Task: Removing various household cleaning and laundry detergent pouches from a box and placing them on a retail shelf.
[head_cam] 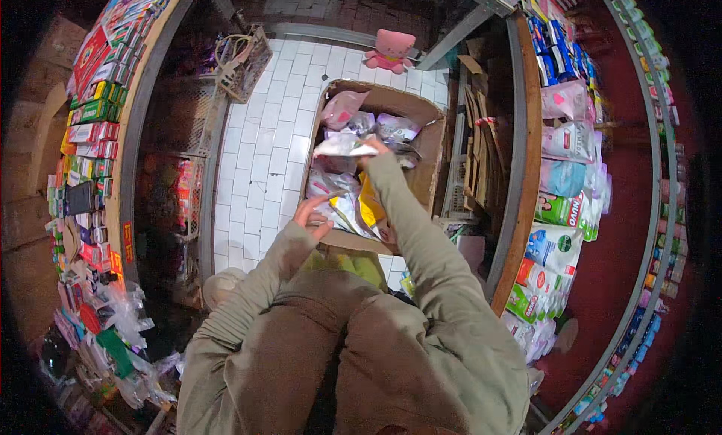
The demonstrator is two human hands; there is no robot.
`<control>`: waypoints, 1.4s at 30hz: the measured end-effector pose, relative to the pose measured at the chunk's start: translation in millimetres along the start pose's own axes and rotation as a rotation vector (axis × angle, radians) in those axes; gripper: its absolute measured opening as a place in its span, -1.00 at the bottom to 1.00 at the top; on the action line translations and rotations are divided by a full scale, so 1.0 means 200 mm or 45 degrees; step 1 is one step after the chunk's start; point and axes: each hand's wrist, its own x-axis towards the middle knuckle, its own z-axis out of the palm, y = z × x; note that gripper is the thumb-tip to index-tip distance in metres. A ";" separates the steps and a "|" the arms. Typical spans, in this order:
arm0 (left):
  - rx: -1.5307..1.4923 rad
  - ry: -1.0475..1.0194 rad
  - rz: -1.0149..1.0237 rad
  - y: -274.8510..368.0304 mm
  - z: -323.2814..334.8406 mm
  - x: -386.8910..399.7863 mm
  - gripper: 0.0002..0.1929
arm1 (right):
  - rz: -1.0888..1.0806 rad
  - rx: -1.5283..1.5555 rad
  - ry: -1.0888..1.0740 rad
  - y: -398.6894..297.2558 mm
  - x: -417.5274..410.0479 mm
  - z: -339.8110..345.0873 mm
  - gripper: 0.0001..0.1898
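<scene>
An open cardboard box (426, 192) sits on the floor in front of my knees, with several plastic pouches in it. My right hand (378, 147) grips the end of a white packet (341, 149) above the middle of the box. At the box's near left edge is my left hand (312, 215), fingers apart and nothing held. Beside it lies a white and yellow pouch (351, 212). A pink pouch (343, 109) and a silvery-lilac pouch (397, 128) fill the far end. Other packets are partly covered by my right hand and sleeve.
White tiles (262, 147) cover the floor. A pink plush toy (390, 51) sits beyond the box; a basket (245, 65) hangs at the left. Flattened cardboard (479, 147) stands on the right. Shelves with small boxes (96, 107) and pouches (567, 141) flank me.
</scene>
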 end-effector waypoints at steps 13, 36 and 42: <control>0.253 -0.140 0.721 0.00 -0.01 0.02 -0.60 | -0.372 0.036 -0.268 -0.43 -0.76 -0.17 -0.75; 1.029 -0.347 0.811 -0.25 -0.08 0.04 -0.59 | 0.534 -1.249 -0.082 0.29 0.60 -0.29 -0.63; -0.096 -0.493 0.301 -0.24 -0.07 0.02 -0.66 | 0.213 -1.554 -0.151 0.09 0.47 -0.34 -0.67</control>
